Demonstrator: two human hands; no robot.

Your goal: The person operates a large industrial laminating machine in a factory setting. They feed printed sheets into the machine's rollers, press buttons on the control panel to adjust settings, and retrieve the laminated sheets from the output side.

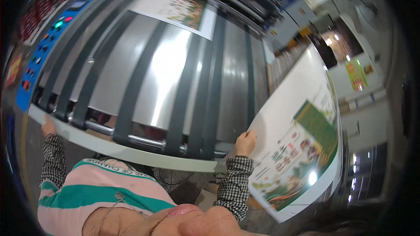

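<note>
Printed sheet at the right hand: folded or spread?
Spread. The printed sheet shows its broad printed face with no fold visible; the right hand is at its left edge.

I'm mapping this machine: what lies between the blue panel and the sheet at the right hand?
In the head view, dark belts over a shiny metal plate lie between panel and sheet.
</note>
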